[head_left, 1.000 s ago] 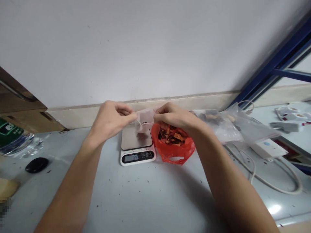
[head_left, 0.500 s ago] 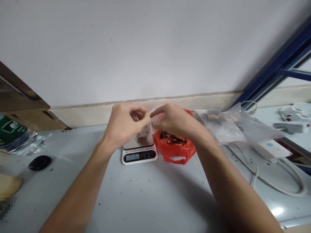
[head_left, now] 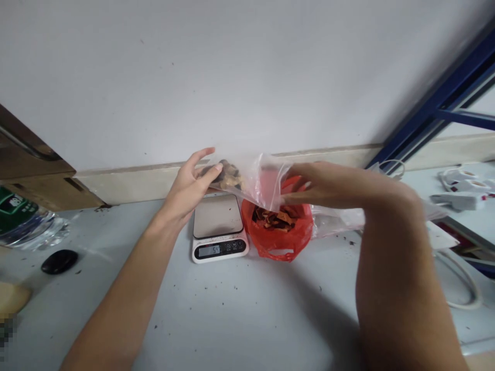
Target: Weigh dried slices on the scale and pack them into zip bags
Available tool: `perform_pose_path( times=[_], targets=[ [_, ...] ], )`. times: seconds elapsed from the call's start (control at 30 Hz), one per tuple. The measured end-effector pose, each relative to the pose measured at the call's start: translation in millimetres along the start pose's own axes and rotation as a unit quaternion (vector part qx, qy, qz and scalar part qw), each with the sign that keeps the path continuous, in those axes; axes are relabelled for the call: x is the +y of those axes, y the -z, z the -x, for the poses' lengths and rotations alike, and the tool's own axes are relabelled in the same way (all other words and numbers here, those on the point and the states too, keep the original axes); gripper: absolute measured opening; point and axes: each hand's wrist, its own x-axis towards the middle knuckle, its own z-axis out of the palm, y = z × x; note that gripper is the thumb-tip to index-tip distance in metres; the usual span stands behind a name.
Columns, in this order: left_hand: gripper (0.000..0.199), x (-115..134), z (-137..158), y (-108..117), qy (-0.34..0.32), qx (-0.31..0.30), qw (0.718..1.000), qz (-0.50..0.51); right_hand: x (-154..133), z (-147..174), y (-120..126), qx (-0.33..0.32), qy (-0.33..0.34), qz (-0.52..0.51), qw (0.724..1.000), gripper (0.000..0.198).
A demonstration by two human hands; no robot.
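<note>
A clear zip bag [head_left: 251,178] with brown dried pieces [head_left: 231,176] at its left end is held sideways above the table. My left hand [head_left: 195,180] is closed around the filled end, thumb on top. My right hand [head_left: 305,184] grips the bag's other end, near its zip strip. Below the bag stands a white kitchen scale [head_left: 220,229], its plate bare and its display lit, reading about 54. Right of the scale, under my right hand, an open red plastic bag [head_left: 284,245] holds dark brown dried strips [head_left: 273,219].
More clear bags [head_left: 336,220] lie right of the red bag, partly behind my right arm. White cables [head_left: 469,288] and plugs [head_left: 464,190] are at the far right. A black oval object [head_left: 60,262] and a large water bottle [head_left: 29,219] are at left. The wall rises behind.
The clear bag has come up off the scale and is turned sideways. My right hand has moved right, and my left hand has shifted to the filled end.
</note>
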Motion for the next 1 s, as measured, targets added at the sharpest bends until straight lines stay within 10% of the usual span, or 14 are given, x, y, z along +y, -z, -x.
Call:
perform_pose_path(
  times=[0.13,0.37,0.63,1.0],
  targets=[
    [0.064,-3,1,-9,-0.046,0.005,0.999,-0.013,8,13,14,-0.087,0.000,0.035,0.996,0.036],
    [0.024,-6,8,-23,-0.115,-0.049,0.992,-0.016,-1,19,16,0.042,-0.186,0.118,0.975,0.029],
    [0.028,0,17,-32,-0.207,-0.084,0.971,-0.090,13,11,8,0.072,-0.105,0.088,0.988,0.062],
    [0.021,10,23,-33,-0.328,-0.100,0.936,-0.076,26,2,0,0.043,-0.026,0.075,0.996,0.041]
  ],
)
